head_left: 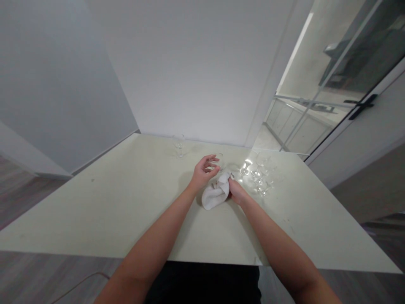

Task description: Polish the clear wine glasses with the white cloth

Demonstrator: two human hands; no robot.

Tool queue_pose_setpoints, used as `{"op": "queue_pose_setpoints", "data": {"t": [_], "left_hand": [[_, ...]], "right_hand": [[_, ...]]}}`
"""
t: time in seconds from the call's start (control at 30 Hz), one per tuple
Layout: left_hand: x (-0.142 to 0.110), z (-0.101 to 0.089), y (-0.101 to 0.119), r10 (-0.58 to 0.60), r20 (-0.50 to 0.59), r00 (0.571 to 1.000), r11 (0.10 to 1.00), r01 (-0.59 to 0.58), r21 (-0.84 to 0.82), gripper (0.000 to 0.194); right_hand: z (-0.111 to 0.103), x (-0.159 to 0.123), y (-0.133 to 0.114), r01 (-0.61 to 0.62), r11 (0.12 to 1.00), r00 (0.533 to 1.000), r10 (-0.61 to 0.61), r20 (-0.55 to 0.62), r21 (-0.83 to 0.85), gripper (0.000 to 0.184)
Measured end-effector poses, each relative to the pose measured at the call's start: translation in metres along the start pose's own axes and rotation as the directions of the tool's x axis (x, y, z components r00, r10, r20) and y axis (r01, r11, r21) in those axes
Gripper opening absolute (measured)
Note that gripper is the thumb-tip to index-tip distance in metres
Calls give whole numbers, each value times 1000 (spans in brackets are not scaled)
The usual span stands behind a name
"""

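Note:
My left hand (204, 171) hovers over the pale table (126, 202), fingers curled round the bowl of a clear glass (219, 159). Just to its right, my right hand (236, 192) grips a bunched white cloth (216, 194); the cloth touches the glass and partly hides it. Both forearms reach in from the bottom edge of the view.
A lone clear stemmed glass (179, 145) stands near the table's far edge by the white wall. Several more clear glasses (257, 175) are grouped at the right of the hands. A glass door with a black handle (360, 107) is at the right.

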State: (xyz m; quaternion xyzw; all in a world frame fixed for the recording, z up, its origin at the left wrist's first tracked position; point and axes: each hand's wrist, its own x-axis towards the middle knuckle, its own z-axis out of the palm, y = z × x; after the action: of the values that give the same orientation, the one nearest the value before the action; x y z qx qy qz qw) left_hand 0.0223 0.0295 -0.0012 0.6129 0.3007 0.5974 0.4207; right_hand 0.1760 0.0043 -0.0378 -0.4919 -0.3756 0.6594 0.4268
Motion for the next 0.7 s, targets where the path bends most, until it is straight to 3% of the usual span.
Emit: {"op": "queue_pose_setpoints", "data": {"t": [0.3,0.47,0.57,0.63,0.7], "left_hand": [[-10,16,2,-39,27,999,998,37,57,74],[-3,13,0,-30,-123,992,999,35,31,79],[4,3,-5,-30,-268,963,999,40,33,82],[6,-1,-9,-63,-262,963,995,79,52,83],[5,0,-12,-105,-176,979,987,124,101,82]], "right_hand": [[-3,3,0,224,973,973,-221,67,-56,34],[-2,-2,-4,232,962,972,-225,68,-143,34],[3,-19,-7,173,952,962,-108,251,-253,27],[6,-30,-6,106,922,882,86,464,-372,23],[8,-37,-4,88,866,746,270,609,-492,16]]}}
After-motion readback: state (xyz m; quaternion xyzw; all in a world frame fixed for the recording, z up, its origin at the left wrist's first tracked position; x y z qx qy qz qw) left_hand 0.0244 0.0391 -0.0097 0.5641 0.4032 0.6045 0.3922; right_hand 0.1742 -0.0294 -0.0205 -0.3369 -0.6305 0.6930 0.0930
